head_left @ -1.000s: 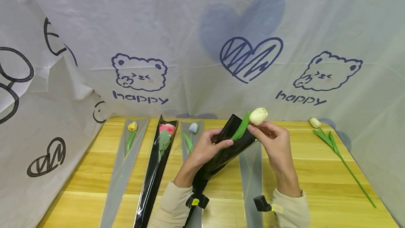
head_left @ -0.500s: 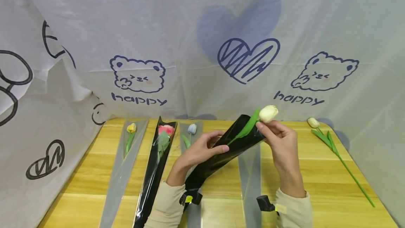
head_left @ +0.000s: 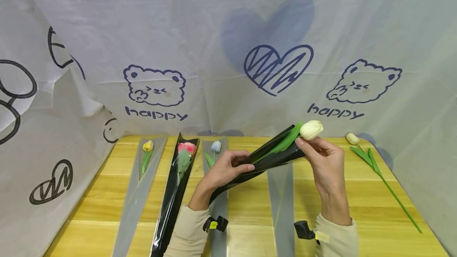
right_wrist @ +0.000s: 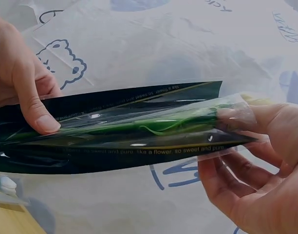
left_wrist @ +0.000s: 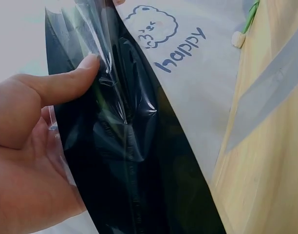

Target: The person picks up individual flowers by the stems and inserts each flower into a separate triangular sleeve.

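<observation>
My left hand [head_left: 226, 169] grips a black flower sleeve [head_left: 278, 161] with a clear front, thumb on top. The sleeve slants up to the right, held over the table. A white artificial tulip [head_left: 311, 130] lies in it, its bloom standing out past the open end. Just below the bloom, my right hand [head_left: 326, 163] pinches the tulip at the sleeve's mouth. In the right wrist view the green leaf [right_wrist: 173, 122] shows through the clear film, and gold lettering runs along the edge. The left wrist view has the thumb [left_wrist: 73, 83] pressed on the film.
On the wooden table [head_left: 246, 225] lie sleeves with a yellow tulip [head_left: 148, 146], a pink flower [head_left: 187, 148] and a blue tulip [head_left: 216, 146]. A grey sleeve [head_left: 281, 205] lies below my hands. Another white tulip [head_left: 378, 171] lies loose at the right. A printed cloth [head_left: 214, 50] hangs behind.
Both the tulip and my right hand have moved to the right. The black sleeve has swung from a steep slant to a flatter one, my left hand keeping its grip.
</observation>
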`<move>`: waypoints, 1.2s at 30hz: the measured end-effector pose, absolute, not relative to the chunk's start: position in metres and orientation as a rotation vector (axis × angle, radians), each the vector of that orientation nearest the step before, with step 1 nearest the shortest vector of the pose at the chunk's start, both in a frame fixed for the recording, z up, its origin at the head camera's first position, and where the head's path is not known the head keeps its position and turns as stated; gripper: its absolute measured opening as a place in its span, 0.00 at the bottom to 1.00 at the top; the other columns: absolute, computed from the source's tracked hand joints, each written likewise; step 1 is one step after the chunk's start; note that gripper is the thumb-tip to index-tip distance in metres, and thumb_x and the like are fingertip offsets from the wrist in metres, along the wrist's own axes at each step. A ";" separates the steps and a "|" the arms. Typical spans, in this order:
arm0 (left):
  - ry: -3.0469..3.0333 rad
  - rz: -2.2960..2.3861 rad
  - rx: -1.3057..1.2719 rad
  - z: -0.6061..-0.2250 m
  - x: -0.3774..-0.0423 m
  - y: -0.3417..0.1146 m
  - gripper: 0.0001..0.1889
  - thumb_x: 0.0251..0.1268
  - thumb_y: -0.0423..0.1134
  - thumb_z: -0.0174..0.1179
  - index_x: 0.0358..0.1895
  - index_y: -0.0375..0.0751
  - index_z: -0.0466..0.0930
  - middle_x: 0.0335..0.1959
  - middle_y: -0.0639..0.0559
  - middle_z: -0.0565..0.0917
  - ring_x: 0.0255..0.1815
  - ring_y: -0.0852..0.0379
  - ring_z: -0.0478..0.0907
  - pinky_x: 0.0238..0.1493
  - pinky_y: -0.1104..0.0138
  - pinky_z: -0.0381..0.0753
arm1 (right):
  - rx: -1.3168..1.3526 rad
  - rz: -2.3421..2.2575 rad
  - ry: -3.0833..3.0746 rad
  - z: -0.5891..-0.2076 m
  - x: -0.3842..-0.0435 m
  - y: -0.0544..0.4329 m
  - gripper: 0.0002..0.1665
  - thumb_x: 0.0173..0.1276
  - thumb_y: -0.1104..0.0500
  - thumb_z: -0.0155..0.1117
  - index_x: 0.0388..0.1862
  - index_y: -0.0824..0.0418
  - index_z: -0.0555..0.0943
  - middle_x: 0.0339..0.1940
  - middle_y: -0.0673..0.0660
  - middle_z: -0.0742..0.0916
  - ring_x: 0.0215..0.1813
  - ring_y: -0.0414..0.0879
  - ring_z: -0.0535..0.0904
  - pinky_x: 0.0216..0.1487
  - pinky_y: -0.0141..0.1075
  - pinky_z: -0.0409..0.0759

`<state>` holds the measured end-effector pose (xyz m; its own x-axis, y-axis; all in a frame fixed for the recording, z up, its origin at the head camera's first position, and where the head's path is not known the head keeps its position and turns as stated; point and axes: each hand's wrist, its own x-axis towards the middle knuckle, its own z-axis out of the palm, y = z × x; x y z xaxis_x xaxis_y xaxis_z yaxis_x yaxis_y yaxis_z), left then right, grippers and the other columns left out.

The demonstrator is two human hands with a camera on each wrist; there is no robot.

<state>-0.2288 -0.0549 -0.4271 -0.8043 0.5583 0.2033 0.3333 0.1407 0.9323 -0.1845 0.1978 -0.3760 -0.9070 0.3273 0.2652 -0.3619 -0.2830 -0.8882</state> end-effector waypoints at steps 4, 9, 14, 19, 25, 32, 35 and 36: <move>2.228 1.747 0.869 -0.428 -0.229 -0.054 0.08 0.71 0.31 0.65 0.48 0.31 0.85 0.40 0.44 0.86 0.36 0.59 0.81 0.38 0.69 0.79 | 0.060 2.184 -1.623 -0.375 -0.184 0.197 0.08 0.61 0.78 0.71 0.37 0.71 0.90 0.33 0.54 0.90 0.35 0.40 0.84 0.38 0.30 0.83; 2.202 1.775 0.890 -0.430 -0.231 -0.055 0.07 0.71 0.32 0.65 0.46 0.33 0.85 0.37 0.47 0.85 0.34 0.58 0.79 0.37 0.68 0.77 | 0.037 2.171 -1.665 -0.375 -0.184 0.196 0.06 0.62 0.76 0.72 0.36 0.69 0.90 0.32 0.53 0.90 0.34 0.40 0.81 0.36 0.30 0.81; 2.188 1.784 0.898 -0.432 -0.232 -0.057 0.08 0.71 0.32 0.65 0.48 0.32 0.85 0.38 0.46 0.86 0.34 0.56 0.79 0.37 0.68 0.77 | 0.009 2.178 -1.662 -0.374 -0.183 0.195 0.05 0.62 0.75 0.73 0.34 0.68 0.90 0.30 0.52 0.89 0.31 0.39 0.79 0.32 0.29 0.80; 2.214 1.778 0.891 -0.432 -0.232 -0.057 0.07 0.70 0.33 0.67 0.46 0.33 0.85 0.36 0.48 0.85 0.32 0.56 0.77 0.36 0.68 0.75 | 0.025 2.153 -1.728 -0.373 -0.182 0.193 0.07 0.62 0.75 0.73 0.37 0.68 0.91 0.34 0.53 0.90 0.37 0.41 0.85 0.39 0.30 0.83; 2.199 1.841 0.845 -0.432 -0.233 -0.056 0.07 0.70 0.33 0.67 0.45 0.32 0.85 0.35 0.49 0.85 0.32 0.58 0.79 0.37 0.68 0.76 | 0.064 2.128 -1.876 -0.371 -0.178 0.195 0.09 0.65 0.71 0.73 0.45 0.70 0.89 0.38 0.51 0.90 0.41 0.41 0.84 0.44 0.31 0.84; 2.185 1.901 0.781 -0.434 -0.234 -0.058 0.07 0.69 0.31 0.67 0.46 0.31 0.85 0.35 0.50 0.85 0.33 0.59 0.78 0.37 0.68 0.76 | 0.155 2.084 -2.048 -0.369 -0.169 0.206 0.16 0.70 0.66 0.71 0.56 0.67 0.85 0.48 0.49 0.87 0.49 0.38 0.84 0.46 0.31 0.83; 2.196 1.906 0.764 -0.435 -0.234 -0.059 0.08 0.69 0.32 0.67 0.46 0.31 0.86 0.37 0.50 0.86 0.35 0.59 0.80 0.38 0.68 0.77 | 0.229 2.119 -2.033 -0.367 -0.165 0.214 0.21 0.70 0.68 0.69 0.61 0.69 0.82 0.53 0.50 0.86 0.51 0.40 0.86 0.48 0.33 0.84; 2.203 1.908 0.751 -0.435 -0.234 -0.060 0.08 0.70 0.32 0.67 0.47 0.31 0.86 0.38 0.50 0.86 0.36 0.58 0.80 0.38 0.68 0.77 | 0.252 2.125 -2.023 -0.367 -0.164 0.217 0.21 0.71 0.68 0.69 0.62 0.70 0.81 0.54 0.50 0.86 0.51 0.41 0.86 0.48 0.34 0.84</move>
<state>-0.2342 -0.0599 -0.4349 -0.8675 0.4469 0.2187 0.2802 0.0755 0.9570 -0.1641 0.2167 -0.3669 -0.9662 0.0247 0.2566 -0.2575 -0.0459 -0.9652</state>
